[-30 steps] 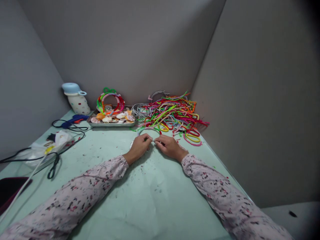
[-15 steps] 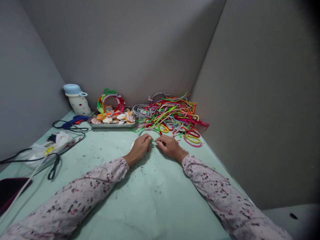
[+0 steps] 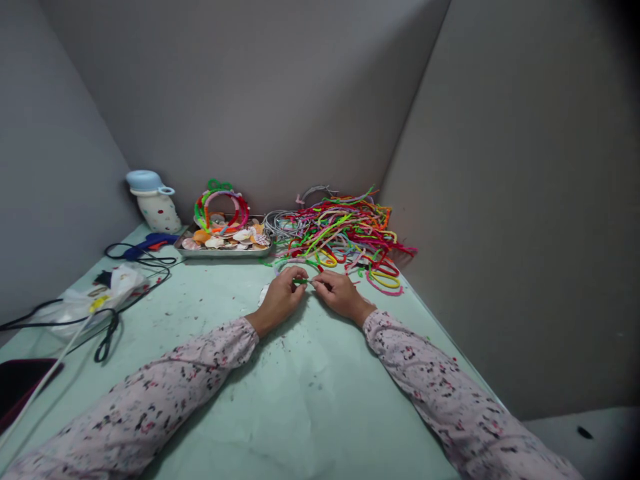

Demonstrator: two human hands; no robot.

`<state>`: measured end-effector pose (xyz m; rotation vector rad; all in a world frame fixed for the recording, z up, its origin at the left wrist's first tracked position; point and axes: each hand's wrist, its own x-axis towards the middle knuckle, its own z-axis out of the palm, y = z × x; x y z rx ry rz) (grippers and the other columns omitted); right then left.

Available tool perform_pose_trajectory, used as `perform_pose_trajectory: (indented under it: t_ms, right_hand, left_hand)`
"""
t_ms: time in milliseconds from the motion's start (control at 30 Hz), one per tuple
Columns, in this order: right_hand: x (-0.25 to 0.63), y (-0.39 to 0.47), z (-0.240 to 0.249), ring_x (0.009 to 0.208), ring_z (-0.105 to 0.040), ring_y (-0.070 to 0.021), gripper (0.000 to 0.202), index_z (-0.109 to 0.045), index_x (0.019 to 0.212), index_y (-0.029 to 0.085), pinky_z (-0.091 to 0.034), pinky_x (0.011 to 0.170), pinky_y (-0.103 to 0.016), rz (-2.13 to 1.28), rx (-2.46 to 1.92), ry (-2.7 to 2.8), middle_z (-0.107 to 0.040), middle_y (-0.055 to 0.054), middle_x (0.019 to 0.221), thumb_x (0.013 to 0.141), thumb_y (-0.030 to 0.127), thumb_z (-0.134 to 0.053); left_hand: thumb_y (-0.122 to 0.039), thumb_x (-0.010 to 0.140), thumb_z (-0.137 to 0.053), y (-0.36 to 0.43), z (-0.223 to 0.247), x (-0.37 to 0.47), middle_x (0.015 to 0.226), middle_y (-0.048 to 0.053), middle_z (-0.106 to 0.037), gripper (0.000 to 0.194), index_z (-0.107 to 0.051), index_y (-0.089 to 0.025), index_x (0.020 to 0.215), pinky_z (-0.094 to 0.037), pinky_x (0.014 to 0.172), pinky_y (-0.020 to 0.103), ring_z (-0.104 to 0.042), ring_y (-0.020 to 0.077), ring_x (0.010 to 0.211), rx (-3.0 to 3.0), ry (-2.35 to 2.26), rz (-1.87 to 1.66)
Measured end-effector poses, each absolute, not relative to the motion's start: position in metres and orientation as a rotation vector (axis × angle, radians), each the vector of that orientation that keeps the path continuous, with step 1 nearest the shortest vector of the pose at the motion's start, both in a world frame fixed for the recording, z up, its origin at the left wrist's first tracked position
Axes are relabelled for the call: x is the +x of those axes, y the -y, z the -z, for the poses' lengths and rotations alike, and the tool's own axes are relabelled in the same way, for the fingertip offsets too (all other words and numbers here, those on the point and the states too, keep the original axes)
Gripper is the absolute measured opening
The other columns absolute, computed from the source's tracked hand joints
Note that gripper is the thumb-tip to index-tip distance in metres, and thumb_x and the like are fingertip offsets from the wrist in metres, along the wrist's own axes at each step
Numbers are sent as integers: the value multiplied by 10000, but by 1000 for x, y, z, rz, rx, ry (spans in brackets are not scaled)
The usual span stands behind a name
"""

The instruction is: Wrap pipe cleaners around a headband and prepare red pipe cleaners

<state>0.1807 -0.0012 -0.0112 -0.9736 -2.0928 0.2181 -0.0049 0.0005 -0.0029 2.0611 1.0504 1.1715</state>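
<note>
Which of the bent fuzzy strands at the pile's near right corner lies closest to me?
The pink one: it is the outermost, curving along the near side of the yellow loop.

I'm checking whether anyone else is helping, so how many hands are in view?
2. The left hand is over the table, with a green piece at its fingertips; the right hand is just right of it, nearer than the fuzzy strands.

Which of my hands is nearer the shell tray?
Left. The left hand is in front of the shell tray, off its right end; the right hand is farther right, past the left hand.
</note>
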Motion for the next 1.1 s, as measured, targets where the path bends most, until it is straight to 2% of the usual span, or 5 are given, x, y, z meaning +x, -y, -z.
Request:
perform_pose_trajectory:
  t_ms: [600,833,967,1100]
  right_hand:
    - [182,1,13,755,-589,-149,144,-674,898,177,-445,706,-255,-183,-949,2111,-658,-46,826,893,196,-531]
    - [182,1,14,748,-590,-150,145,-675,888,178,-446,702,-258,-191,-962,2103,-658,-47,821,892,196,-531]
    - [182,1,13,749,-593,-151,153,-677,904,181,-451,704,-260,-194,-966,2091,-661,-47,825,893,199,-526]
    - [182,1,12,752,-594,-150,154,-674,909,179,-453,704,-259,-191,-967,2098,-661,-47,833,893,197,-521]
  left_hand:
    - [-178,805,-531,1,0,-6,908,43,-627,141,-615,-173,919,-471,705,272,-567,142,738,2117,-1182,-1111]
    - [-175,804,-520,2,-1,-6,918,46,-636,144,-611,-182,915,-474,742,281,-583,158,795,2139,-1170,-1107]
    - [-173,801,-520,2,-1,-5,1003,51,-642,192,-595,-192,978,-476,780,278,-595,163,875,2101,-1110,-1132]
    - [-198,785,-558,3,-2,-5,984,40,-646,212,-569,-189,996,-465,701,262,-586,138,749,2043,-1172,-1129]
